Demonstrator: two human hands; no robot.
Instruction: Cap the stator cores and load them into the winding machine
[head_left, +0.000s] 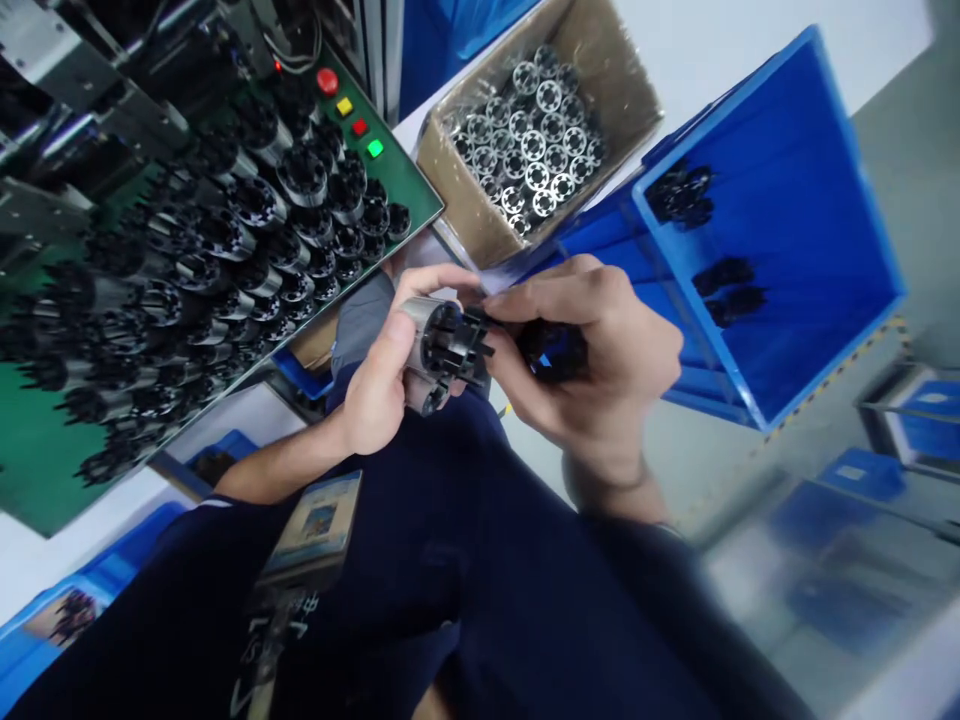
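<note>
Firstly, a blue crate [724,110] holding black parts [679,195] is placed at the right of the frame, and a green panel [45,470] with rows of cylinders [255,230] is seen at the upper left. A cardboard box [450,190] of metal rings [532,145] is set at top centre. At centre, a finned cylinder [442,345] is clamped by the fingers of the left hand [382,375], while a black part [551,350] is enclosed by the closed fingers of the right hand [585,350].
</note>
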